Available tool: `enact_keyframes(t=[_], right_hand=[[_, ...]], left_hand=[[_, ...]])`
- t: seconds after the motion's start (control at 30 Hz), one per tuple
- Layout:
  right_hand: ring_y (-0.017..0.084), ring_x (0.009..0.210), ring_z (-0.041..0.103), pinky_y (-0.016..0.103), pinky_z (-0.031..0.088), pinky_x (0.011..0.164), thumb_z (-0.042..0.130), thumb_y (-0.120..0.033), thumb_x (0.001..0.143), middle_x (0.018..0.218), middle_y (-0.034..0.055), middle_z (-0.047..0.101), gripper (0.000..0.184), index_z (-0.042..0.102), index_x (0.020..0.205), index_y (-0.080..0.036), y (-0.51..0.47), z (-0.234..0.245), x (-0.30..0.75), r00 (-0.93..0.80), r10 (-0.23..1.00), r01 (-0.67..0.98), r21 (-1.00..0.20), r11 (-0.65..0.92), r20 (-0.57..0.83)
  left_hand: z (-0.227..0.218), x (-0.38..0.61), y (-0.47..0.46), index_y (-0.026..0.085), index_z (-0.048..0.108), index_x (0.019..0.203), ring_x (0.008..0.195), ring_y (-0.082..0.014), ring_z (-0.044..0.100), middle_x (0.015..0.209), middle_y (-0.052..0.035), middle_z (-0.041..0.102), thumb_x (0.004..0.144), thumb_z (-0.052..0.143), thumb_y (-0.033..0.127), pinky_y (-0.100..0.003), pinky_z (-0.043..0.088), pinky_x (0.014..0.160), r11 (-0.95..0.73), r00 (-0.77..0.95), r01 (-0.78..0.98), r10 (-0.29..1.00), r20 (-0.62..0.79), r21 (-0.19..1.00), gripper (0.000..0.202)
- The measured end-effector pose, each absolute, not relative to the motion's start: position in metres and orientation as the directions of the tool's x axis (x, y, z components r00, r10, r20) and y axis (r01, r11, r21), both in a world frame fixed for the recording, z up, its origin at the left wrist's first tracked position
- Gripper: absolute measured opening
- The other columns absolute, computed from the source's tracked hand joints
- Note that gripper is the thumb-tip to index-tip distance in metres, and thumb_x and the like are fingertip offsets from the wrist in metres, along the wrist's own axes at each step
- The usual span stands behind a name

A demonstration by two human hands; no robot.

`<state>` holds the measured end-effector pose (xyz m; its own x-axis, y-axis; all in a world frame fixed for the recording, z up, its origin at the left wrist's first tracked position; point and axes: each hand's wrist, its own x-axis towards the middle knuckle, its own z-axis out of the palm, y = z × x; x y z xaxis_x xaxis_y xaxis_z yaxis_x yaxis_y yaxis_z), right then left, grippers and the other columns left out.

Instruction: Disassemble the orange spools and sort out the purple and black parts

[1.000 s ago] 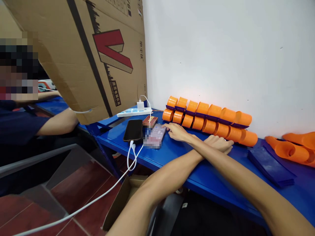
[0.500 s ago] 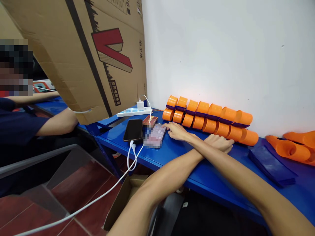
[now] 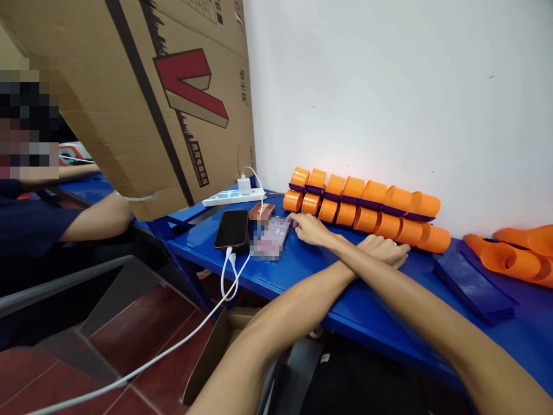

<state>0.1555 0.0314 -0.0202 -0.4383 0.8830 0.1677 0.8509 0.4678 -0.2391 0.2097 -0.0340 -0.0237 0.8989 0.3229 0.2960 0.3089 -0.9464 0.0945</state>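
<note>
Phone: lies flat on the blue table in the middle of the frame, screen lit, partly blurred out.
View: all slides a tiny bit left, but our hands stay put among the things, so the work at the phone is right where it was.
Right hand: one finger reaches the phone's upper right edge and seems to touch it; the others bend under. We see nothing held.
Left hand: palm down, right of the middle, in front of the orange tubes. Its fingers look a little apart; we cannot tell what is under them.
Arms: our right arm crosses over our left arm, so each gets in the other's way.
Black phone: just left of the lit one; a white cable hangs past the table's near edge.
Back: two rows of tubes and the white wall stop us.
Upper left: a big box blocks that side.
Right: blue table shows between our right arm and the blue sheets.
</note>
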Motion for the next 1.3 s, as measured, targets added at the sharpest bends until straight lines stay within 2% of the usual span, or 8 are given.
enact_keyframes(t=[0.3,0.5,0.7,0.9,1.1,1.3], right_hand=[[0.023,0.113,0.069,0.028,0.047,0.085,0.046,-0.007,0.092,0.124,0.0087,0.074,0.053,0.064,0.139,-0.022,0.027,-0.017,0.154,-0.453,0.879,0.861,-0.183,0.474,0.147],[0.023,0.109,0.070,0.027,0.047,0.080,0.046,-0.007,0.092,0.121,0.0085,0.076,0.047,0.068,0.130,-0.021,0.026,-0.017,0.155,-0.415,0.895,0.883,-0.163,0.440,0.165],[0.024,0.109,0.071,0.027,0.048,0.079,0.047,-0.007,0.091,0.122,0.0097,0.076,0.048,0.070,0.131,-0.021,0.032,-0.023,0.157,-0.420,0.892,0.880,-0.168,0.445,0.165],[0.025,0.115,0.070,0.029,0.050,0.089,0.050,-0.007,0.091,0.126,0.0103,0.075,0.048,0.069,0.132,-0.022,0.035,-0.029,0.160,-0.419,0.894,0.883,-0.158,0.442,0.161],[0.027,0.119,0.068,0.034,0.053,0.094,0.050,-0.010,0.094,0.135,0.0120,0.070,0.049,0.059,0.140,-0.021,0.017,-0.018,0.158,-0.334,0.907,0.907,-0.173,0.383,0.258],[0.027,0.117,0.067,0.037,0.054,0.094,0.046,-0.012,0.096,0.132,0.0130,0.070,0.039,0.061,0.131,-0.019,-0.017,0.009,0.168,-0.311,0.898,0.922,-0.129,0.364,0.312]], left_hand=[[-0.023,0.209,-0.035,0.019,0.064,0.125,0.089,-0.0283,0.076,0.094,-0.0110,0.077,0.108,0.040,0.034,-0.038,0.053,0.074,-0.943,0.896,0.321,0.333,0.294,0.089,0.033],[-0.027,0.212,-0.032,0.019,0.064,0.126,0.091,-0.0293,0.076,0.097,-0.0109,0.077,0.108,0.038,0.035,-0.039,0.053,0.074,-0.947,0.898,0.312,0.321,0.300,0.076,0.035],[-0.026,0.212,-0.033,0.020,0.064,0.124,0.092,-0.0285,0.076,0.097,-0.0109,0.077,0.108,0.039,0.035,-0.037,0.053,0.074,-0.943,0.895,0.322,0.330,0.299,0.077,0.033],[-0.049,0.228,-0.020,0.022,0.064,0.122,0.087,-0.0298,0.076,0.093,-0.0097,0.077,0.108,0.038,0.040,-0.039,0.051,0.071,-0.953,0.878,0.299,0.293,0.379,0.044,0.034],[-0.055,0.228,-0.019,0.022,0.066,0.117,0.086,-0.0300,0.076,0.092,-0.0124,0.077,0.108,0.035,0.041,-0.039,0.050,0.074,-0.945,0.867,0.327,0.305,0.393,0.010,0.037],[-0.035,0.218,-0.026,0.024,0.066,0.120,0.091,-0.0295,0.076,0.099,-0.0112,0.078,0.108,0.038,0.040,-0.037,0.051,0.077,-0.910,0.841,0.411,0.402,0.362,0.056,0.034]])
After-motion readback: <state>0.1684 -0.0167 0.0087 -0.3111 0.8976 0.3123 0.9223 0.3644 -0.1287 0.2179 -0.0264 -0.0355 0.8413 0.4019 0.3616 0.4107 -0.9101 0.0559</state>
